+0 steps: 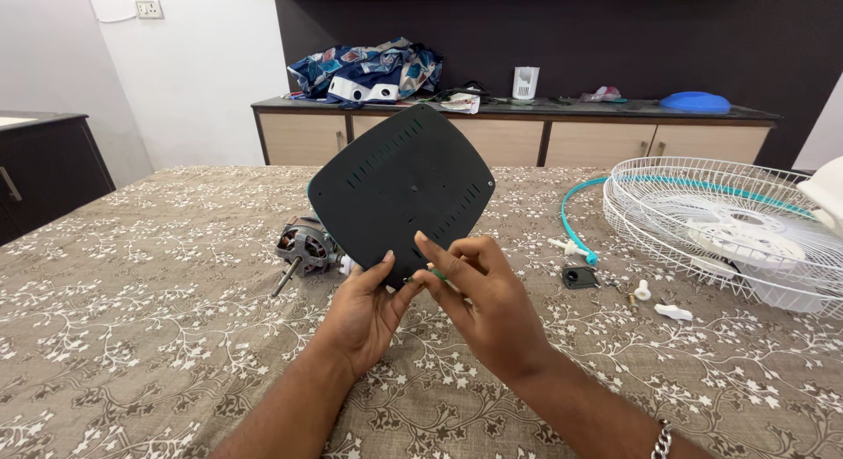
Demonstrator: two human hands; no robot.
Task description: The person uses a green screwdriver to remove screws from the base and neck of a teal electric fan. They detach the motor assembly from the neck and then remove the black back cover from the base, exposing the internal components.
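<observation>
We pinch the dark slotted plate [401, 194] by its lower edge, left hand [364, 311] and right hand [479, 305] (fingertips only); it could tip onto the motor [306, 247].

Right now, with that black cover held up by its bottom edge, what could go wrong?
1. Both the left hand and right hand pinch only the lower edge of the black slotted cover, so it could tip or slip.
2. The motor lies right behind it on the patterned table; a dropped cover may strike its shaft.
3. Small white parts lie loose beside the fan guard and could be knocked off.
</observation>
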